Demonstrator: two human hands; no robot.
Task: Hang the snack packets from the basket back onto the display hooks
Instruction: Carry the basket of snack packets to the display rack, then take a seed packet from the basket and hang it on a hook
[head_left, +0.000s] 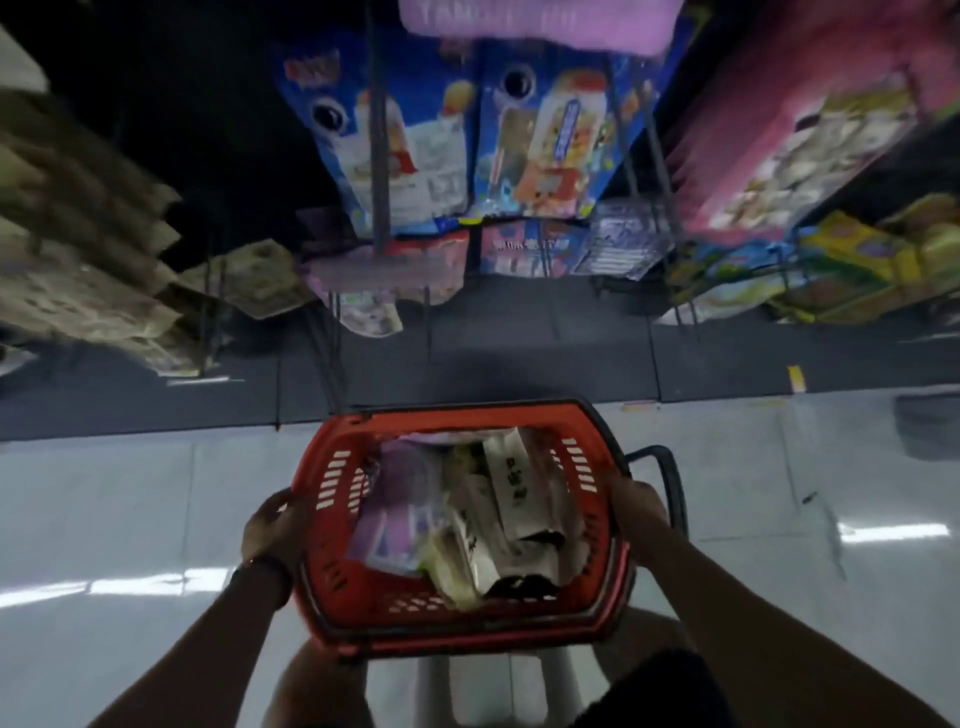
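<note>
Red slotted plastic basket (332, 525), full of white and purple foil snack packets (498, 509): left hand (270, 525) and right hand (636, 512) each clasp a side rim. Risk: tilting spills packets before reaching metal display hooks (379, 145).

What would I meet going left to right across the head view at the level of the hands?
Glossy pale floor → left hand gripping the basket's side → red slotted plastic basket → purple snack packet → white black-printed packets → right hand on the opposite rim → black basket handle.
</note>
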